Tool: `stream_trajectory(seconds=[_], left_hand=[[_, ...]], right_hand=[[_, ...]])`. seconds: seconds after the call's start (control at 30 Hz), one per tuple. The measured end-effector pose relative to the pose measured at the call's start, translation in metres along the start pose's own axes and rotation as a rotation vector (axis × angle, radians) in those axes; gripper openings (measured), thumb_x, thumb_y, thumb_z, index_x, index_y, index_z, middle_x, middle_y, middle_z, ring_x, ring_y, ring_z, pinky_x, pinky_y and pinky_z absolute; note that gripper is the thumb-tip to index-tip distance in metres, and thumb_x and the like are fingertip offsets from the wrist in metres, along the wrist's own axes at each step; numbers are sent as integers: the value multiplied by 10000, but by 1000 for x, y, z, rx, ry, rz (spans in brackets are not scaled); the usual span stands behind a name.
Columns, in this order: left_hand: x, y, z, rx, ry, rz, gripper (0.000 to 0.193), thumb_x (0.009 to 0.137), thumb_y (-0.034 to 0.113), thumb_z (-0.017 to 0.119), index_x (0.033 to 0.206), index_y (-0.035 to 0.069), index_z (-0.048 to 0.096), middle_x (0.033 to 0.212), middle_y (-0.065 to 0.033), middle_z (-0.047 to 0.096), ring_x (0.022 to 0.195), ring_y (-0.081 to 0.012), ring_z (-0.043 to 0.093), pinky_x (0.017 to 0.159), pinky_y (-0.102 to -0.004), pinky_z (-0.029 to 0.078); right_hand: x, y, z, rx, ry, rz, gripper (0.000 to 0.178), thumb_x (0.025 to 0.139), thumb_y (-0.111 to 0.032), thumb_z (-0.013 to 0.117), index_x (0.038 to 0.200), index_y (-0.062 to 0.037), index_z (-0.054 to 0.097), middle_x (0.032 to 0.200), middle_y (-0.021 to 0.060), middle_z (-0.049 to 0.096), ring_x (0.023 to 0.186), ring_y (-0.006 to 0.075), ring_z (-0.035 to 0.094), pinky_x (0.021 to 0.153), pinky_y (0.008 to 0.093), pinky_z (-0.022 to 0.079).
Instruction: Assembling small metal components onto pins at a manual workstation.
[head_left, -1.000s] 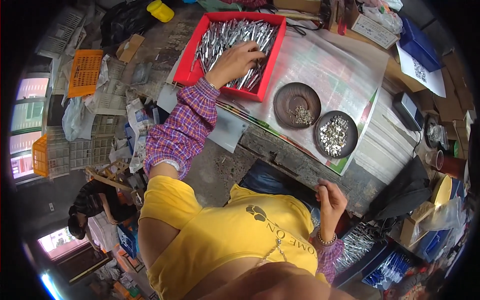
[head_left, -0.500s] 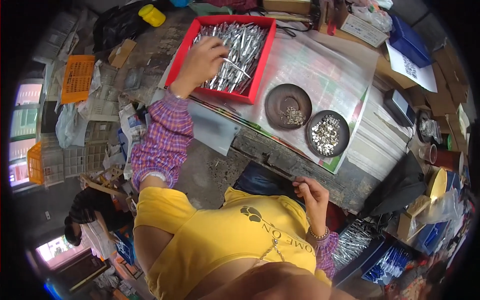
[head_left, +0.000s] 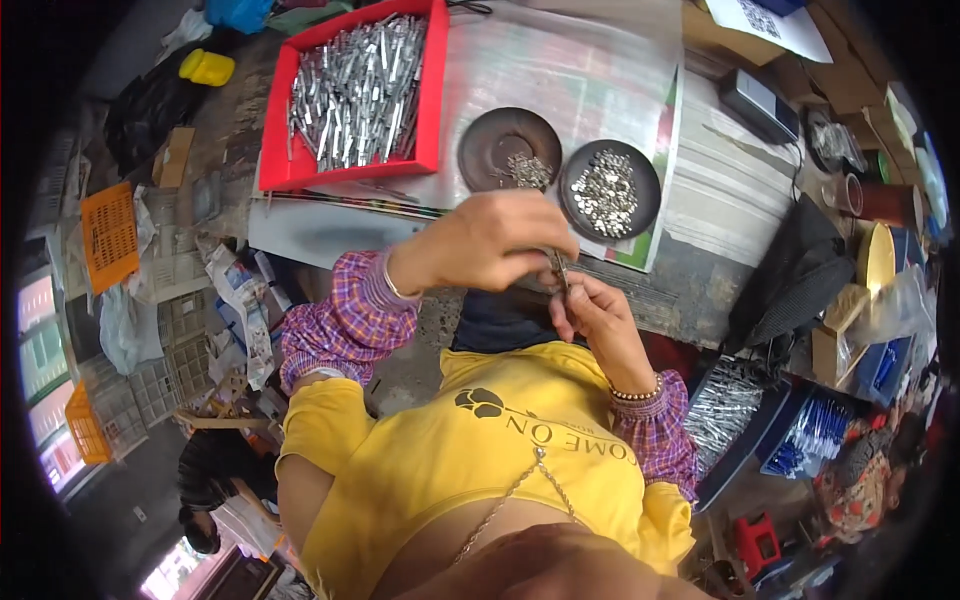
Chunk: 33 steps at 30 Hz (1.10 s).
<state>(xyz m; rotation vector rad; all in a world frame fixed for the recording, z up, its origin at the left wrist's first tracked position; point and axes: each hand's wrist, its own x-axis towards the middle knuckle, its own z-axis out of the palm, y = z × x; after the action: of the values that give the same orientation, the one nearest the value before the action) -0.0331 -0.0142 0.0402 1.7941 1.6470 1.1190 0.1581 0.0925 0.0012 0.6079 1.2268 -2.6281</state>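
In front of my body, my left hand (head_left: 488, 240) and my right hand (head_left: 600, 318) meet with fingers closed. A slim metal piece (head_left: 558, 266) is pinched between them; its exact kind is too small to make out. Beyond my left hand stands a red box (head_left: 436, 90) full of slender silvery metal pieces (head_left: 355, 92). Just past my fingers sit two round dark dishes. The left dish (head_left: 478, 143) holds a small heap of tiny metal parts (head_left: 527, 170). Small shiny metal parts (head_left: 604, 193) cover most of the right dish (head_left: 647, 195).
The workbench edge (head_left: 650, 300) runs close beyond my right hand. A grey box-shaped device (head_left: 758, 105) rests at the right. Bins of metal pieces (head_left: 722, 410) and blue-handled pieces (head_left: 812, 435) stand at my lower right. Another person (head_left: 215, 475) is at the lower left.
My left hand has come back from the red box with a slim metal piece and joined my right hand, which has risen slightly. The view has shifted, so the bench sits higher.
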Motion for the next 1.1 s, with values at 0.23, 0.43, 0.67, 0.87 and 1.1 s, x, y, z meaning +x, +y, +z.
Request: stream_trajectory(seconds=[0.23, 0.43, 0.67, 0.87, 1.1], left_hand=[[5, -75, 2, 466, 303, -259, 255, 732, 76, 620, 987, 59, 630, 852, -107, 588, 845, -302, 558, 751, -379, 452], [-5, -78, 8, 444, 309, -286, 112, 734, 81, 619, 833, 31, 605, 814, -98, 580, 800, -296, 556, 687, -378, 450], [-6, -74, 7, 236, 397, -273, 99, 719, 47, 640, 815, 30, 626, 775, -102, 596, 727, -277, 578, 630, -347, 454], [-7, -61, -5, 41, 427, -351, 134, 725, 45, 686, 851, 23, 646, 744, -21, 617, 603, -43, 518, 542, -201, 404], [-8, -29, 8, -346, 357, -473, 102, 754, -4, 646, 856, -12, 635, 819, -28, 626, 748, -77, 581, 653, -215, 461]], right_hand=[[-3, 9, -8, 37, 217, -46, 281, 953, -157, 437, 1162, 5, 535, 685, 7, 522, 529, 53, 418, 489, 169, 299], [3, 18, -13, 8, 232, -103, 293, 930, -122, 483, 1190, 9, 522, 757, 16, 552, 585, 57, 433, 521, 174, 316], [-3, 16, -14, 47, 284, -153, 331, 950, -201, 461, 1181, 31, 511, 755, 18, 525, 604, 76, 415, 547, 205, 340], [-1, 15, -12, 50, 344, -135, 247, 921, -108, 486, 1127, 20, 534, 772, 46, 556, 617, 101, 476, 558, 217, 384], [11, 12, -1, 103, 257, -143, 302, 942, -117, 449, 1192, 44, 496, 836, 49, 565, 647, 90, 474, 582, 209, 397]])
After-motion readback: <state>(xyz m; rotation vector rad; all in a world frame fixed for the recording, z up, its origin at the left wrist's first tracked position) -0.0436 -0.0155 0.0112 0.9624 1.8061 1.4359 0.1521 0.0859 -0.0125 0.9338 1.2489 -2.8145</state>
